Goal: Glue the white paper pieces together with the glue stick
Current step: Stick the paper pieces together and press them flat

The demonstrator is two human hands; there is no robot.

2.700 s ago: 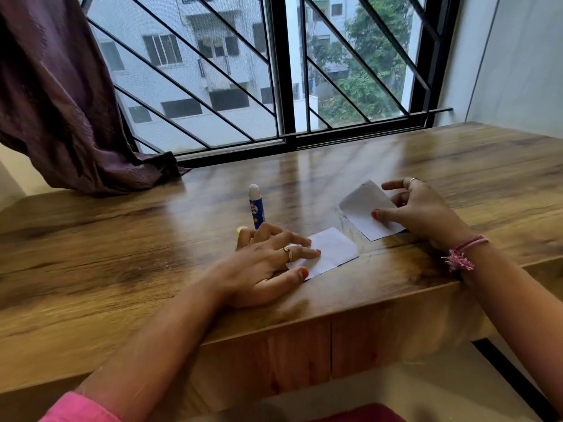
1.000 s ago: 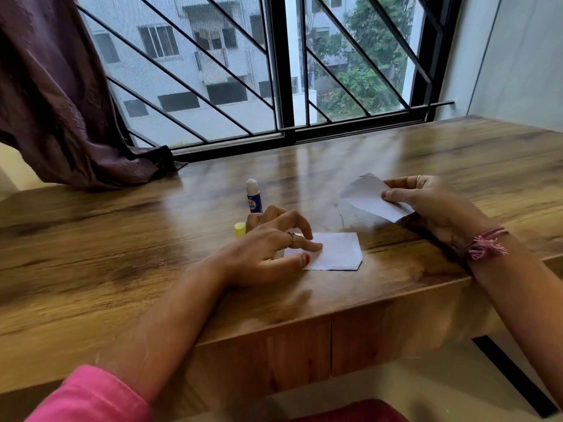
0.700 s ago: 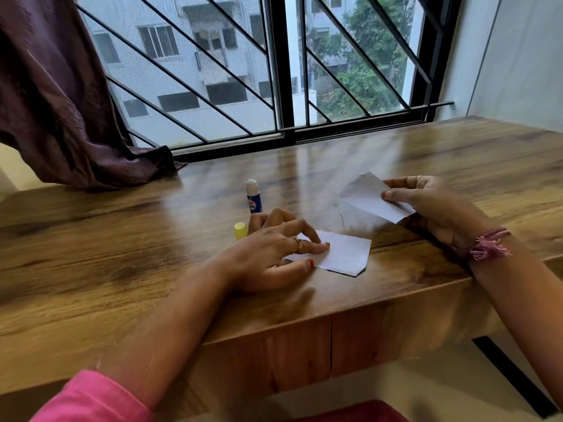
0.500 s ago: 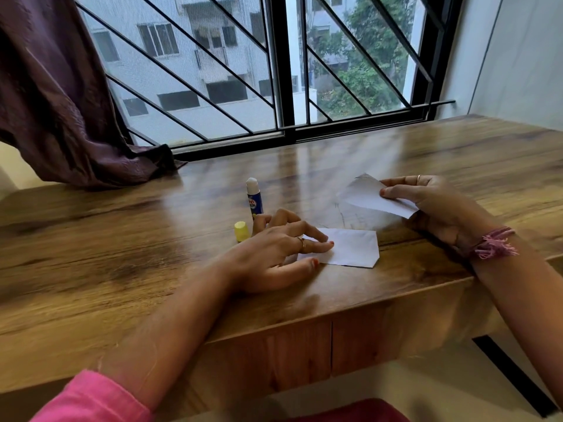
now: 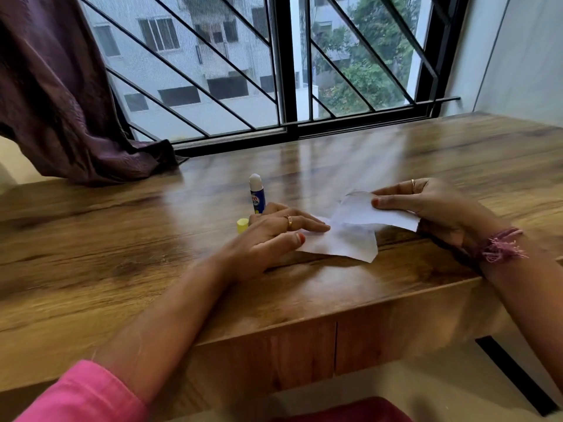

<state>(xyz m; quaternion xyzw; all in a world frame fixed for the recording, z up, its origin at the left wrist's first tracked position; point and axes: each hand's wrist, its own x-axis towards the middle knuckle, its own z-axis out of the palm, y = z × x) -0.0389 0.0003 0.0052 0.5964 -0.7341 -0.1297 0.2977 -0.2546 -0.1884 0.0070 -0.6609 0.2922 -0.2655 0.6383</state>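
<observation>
Wooden desk (image 5: 122, 254) under barred window (image 5: 286, 71). Glue stick (image 5: 256, 197) standing upright, yellow cap (image 5: 242, 225) beside. Left hand (image 5: 274, 236) pressing flat fingers on lower paper (image 5: 341, 245). Right hand (image 5: 432, 208) pinching upper paper (image 5: 374, 213), overlapping the lower.
</observation>
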